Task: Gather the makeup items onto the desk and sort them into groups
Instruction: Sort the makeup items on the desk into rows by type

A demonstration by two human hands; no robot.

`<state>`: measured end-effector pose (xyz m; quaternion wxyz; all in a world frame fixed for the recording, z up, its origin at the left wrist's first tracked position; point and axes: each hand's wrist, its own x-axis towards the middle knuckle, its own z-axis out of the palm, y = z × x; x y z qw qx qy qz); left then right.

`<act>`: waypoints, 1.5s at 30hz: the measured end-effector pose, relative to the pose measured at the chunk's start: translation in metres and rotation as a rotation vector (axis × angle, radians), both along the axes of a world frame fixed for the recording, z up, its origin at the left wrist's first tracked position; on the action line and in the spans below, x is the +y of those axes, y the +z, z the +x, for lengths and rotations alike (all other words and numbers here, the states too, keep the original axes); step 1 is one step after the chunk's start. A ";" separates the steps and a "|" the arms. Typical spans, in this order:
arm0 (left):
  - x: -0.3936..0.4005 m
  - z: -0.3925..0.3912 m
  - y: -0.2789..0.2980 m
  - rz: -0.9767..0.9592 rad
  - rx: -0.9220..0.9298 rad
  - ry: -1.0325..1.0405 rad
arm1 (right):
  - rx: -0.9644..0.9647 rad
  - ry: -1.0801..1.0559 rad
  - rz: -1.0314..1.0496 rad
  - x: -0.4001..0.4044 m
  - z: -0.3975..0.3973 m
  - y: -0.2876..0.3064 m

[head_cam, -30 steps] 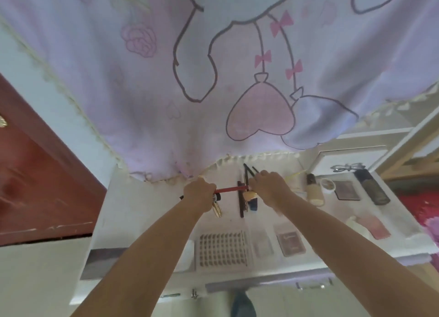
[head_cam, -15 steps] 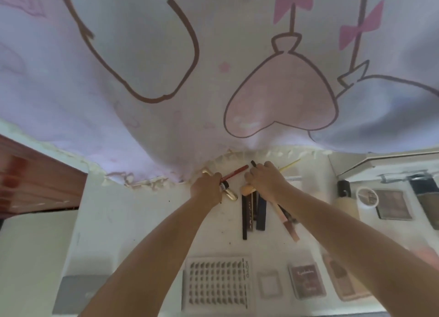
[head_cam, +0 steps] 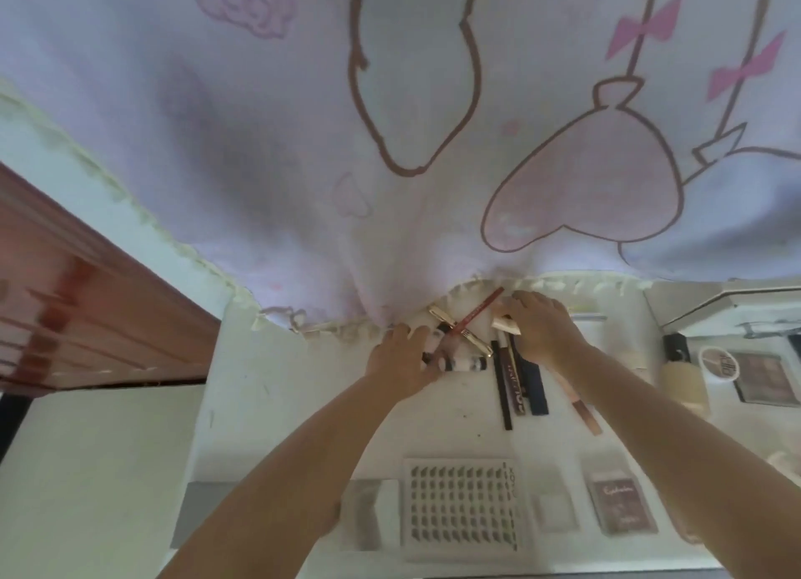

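My left hand (head_cam: 401,357) is at the back of the white desk (head_cam: 268,387), its fingers curled round the dark end of a small white tube (head_cam: 468,364). Just beyond its fingertips a red pencil (head_cam: 477,311) lies crossed over a gold tube (head_cam: 461,329). My right hand (head_cam: 542,329) is palm down with its fingers round a cream tube (head_cam: 505,323). Below it lie a black pencil (head_cam: 502,387), a dark red tube (head_cam: 518,385), a navy stick (head_cam: 534,387) and a pink-brown lip pencil (head_cam: 583,411), side by side.
A lash tray (head_cam: 461,507), a clear box (head_cam: 555,511) and a maroon compact (head_cam: 624,511) line the desk's front. A cream bottle (head_cam: 684,381), a round jar (head_cam: 719,361) and an eyeshadow palette (head_cam: 763,377) are at the right. A printed curtain (head_cam: 303,144) hangs over the desk's back edge.
The red pencil, earlier held level between both hands, now lies tilted across the gold tube on the desk. Both hands have dropped closer to the desk, and the view has moved nearer.
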<state>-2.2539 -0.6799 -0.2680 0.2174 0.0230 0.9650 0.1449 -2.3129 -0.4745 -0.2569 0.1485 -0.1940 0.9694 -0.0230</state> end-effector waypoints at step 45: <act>-0.254 0.234 -0.029 0.137 0.099 0.038 | -0.091 0.324 -0.020 -0.279 0.258 -0.043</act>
